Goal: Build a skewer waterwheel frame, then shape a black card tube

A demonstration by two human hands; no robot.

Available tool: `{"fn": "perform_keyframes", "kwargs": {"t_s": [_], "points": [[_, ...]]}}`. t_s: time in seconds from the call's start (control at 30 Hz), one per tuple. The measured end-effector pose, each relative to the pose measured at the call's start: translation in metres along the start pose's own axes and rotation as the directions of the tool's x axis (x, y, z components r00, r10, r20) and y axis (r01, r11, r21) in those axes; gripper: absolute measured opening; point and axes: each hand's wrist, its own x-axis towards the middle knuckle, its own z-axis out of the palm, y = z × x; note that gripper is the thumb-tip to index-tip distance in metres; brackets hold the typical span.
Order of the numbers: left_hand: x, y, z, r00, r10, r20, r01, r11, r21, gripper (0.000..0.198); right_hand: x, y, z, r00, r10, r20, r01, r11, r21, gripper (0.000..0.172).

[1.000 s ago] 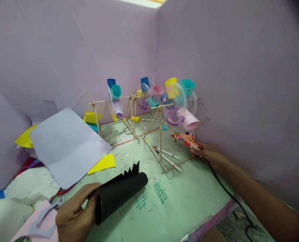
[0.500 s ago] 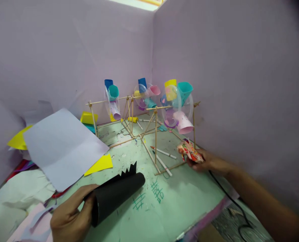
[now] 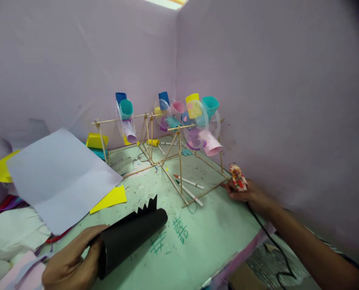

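Observation:
My left hand (image 3: 73, 259) is closed on the near end of a rolled sheet of black paper (image 3: 133, 237), its upper edge cut in zigzag points. My right hand (image 3: 245, 195) grips a glue gun (image 3: 237, 177) with a colourful speckled covering and a black cord (image 3: 265, 231). It is beside the right front corner of a wooden stick frame (image 3: 179, 161). On that frame hangs a clear wheel (image 3: 194, 121) with yellow, teal, pink and purple paper cups. Two similar wheels, a left one (image 3: 125, 117) and a rear one (image 3: 167, 112), are mounted behind.
Two white coloured pencils (image 3: 189, 182) lie within the front frame. A large pale sheet (image 3: 64, 177) covers yellow paper (image 3: 111, 199) at left, near crumpled white paper (image 3: 16, 233). Lavender walls (image 3: 258, 88) enclose the green tabletop (image 3: 215, 233), which bears green scribbles.
My right hand has swung the glue gun outward to the right, near the frame's front corner, turning it more upright. The whole view has shifted; my left hand keeps the black paper.

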Motion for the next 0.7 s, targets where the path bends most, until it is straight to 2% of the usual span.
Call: {"fn": "perform_keyframes", "kwargs": {"t_s": [0.1, 0.23, 0.37, 0.47, 0.53, 0.6, 0.67, 0.7], "points": [[-0.002, -0.003, -0.001, 1.0, 0.003, 0.013, -0.004, 0.999, 0.045, 0.015, 0.009, 0.001, 0.001, 0.998, -0.026, 0.064, 0.027, 1.0, -0.015, 0.02], [-0.003, -0.004, -0.002, 0.998, 0.005, 0.055, -0.008, 0.999, 0.052, 0.016, 0.01, 0.006, -0.006, 1.0, 0.016, 0.016, -0.015, 0.998, -0.054, 0.017], [0.001, 0.005, -0.002, 0.997, 0.07, 0.027, -0.071, 0.997, 0.03, 0.015, -0.006, 0.002, -0.01, 0.993, 0.076, -0.085, -0.09, 0.982, -0.167, 0.024], [0.006, 0.015, -0.002, 0.984, 0.177, 0.002, -0.177, 0.984, 0.019, 0.014, -0.025, -0.006, 0.001, 0.987, 0.112, -0.112, -0.131, 0.976, -0.176, 0.032], [0.008, 0.021, -0.002, 0.975, 0.221, -0.017, -0.22, 0.975, 0.01, 0.016, -0.039, -0.014, 0.017, 0.99, 0.142, -0.016, -0.143, 0.985, -0.098, 0.038], [0.009, 0.025, -0.003, 0.972, 0.234, -0.038, -0.234, 0.972, 0.012, 0.018, -0.05, -0.023, 0.039, 0.98, 0.117, 0.162, -0.119, 0.993, 0.005, 0.039], [0.009, 0.026, -0.004, 0.973, 0.222, -0.057, -0.222, 0.975, 0.02, 0.018, -0.057, -0.035, 0.065, 0.941, 0.043, 0.336, -0.09, 0.988, 0.127, 0.04], [0.01, 0.026, -0.005, 0.976, 0.209, -0.065, -0.208, 0.978, 0.023, 0.017, -0.058, -0.042, 0.079, 0.923, 0.007, 0.386, -0.091, 0.975, 0.201, 0.044]]}}
